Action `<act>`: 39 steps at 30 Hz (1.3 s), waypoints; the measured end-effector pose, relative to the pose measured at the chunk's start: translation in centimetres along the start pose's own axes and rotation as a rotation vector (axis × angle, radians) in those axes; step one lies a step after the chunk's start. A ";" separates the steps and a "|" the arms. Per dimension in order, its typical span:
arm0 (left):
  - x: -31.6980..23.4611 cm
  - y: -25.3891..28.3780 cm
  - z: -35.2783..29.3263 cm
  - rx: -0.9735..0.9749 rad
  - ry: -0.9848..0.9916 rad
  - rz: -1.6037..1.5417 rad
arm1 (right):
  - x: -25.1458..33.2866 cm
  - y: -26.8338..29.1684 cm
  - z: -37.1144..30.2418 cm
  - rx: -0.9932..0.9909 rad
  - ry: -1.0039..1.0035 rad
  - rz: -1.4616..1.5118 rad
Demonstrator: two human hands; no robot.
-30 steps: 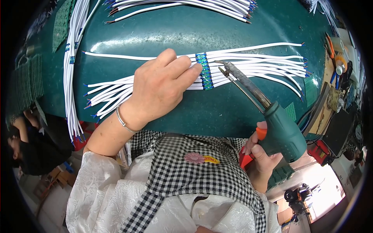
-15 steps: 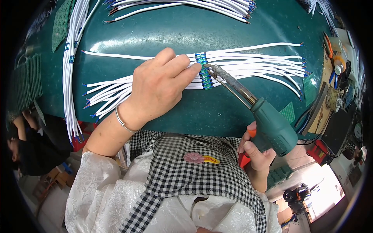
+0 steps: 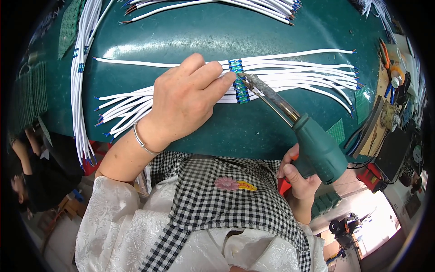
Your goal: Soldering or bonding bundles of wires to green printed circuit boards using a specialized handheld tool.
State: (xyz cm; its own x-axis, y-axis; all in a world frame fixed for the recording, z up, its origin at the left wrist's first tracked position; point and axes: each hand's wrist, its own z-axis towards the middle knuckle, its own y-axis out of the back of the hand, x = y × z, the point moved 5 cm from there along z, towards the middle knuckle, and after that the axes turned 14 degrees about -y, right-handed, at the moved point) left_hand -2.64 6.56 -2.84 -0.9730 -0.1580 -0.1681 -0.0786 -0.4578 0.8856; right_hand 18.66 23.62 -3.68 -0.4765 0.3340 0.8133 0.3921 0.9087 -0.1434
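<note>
So the blue-green circuit-board strip (image 3: 243, 94) was lying on the green tabletop (image 3: 263, 136), with white cables (image 3: 294, 55) fanning out to both sides of it. The left hand (image 3: 186, 99) was curled over the cables just left of the strip, index finger right by it. Its fingertips were tucked away, so I couldn't tell if they pinched anything. The right hand (image 3: 299, 177) was wrapped around the handle of a green soldering gun (image 3: 321, 149), below and right of the strip, with the gun's tip right at the strip.

What could go wrong, imo: that left index finger was super close to the tip, so one slip of the gun and it'd be a burn. Cables were only lying loose, so a tug on one could shift the strip and put solder across neighboring pads. Leaning the hot barrel on the cables right of the strip might melt the white jackets too.

Containers? Not much to go on. Some brown boxes (image 3: 65, 209) sat on the lower left, well away from the strip, and a red boxy thing (image 3: 374, 177) far off to its lower right. Both too small or dark for me to say what was inside, or if the red one was a container at all.
</note>
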 end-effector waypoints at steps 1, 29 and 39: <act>-0.1 -0.1 0.0 0.032 -0.008 0.028 | -0.2 0.1 -0.1 -0.028 0.003 -0.030; -0.2 0.4 -0.2 0.002 0.005 0.032 | 0.6 0.2 -2.0 -0.192 -0.158 0.186; -0.8 1.5 -0.6 0.037 0.176 0.036 | 0.8 0.5 -1.7 -0.107 -0.052 0.193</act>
State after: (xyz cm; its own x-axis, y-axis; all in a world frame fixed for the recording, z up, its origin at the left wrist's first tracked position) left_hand -1.85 5.45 -1.68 -0.9226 -0.3258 -0.2064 -0.0557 -0.4170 0.9072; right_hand 19.84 23.94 -2.19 -0.4233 0.5139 0.7461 0.5596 0.7960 -0.2308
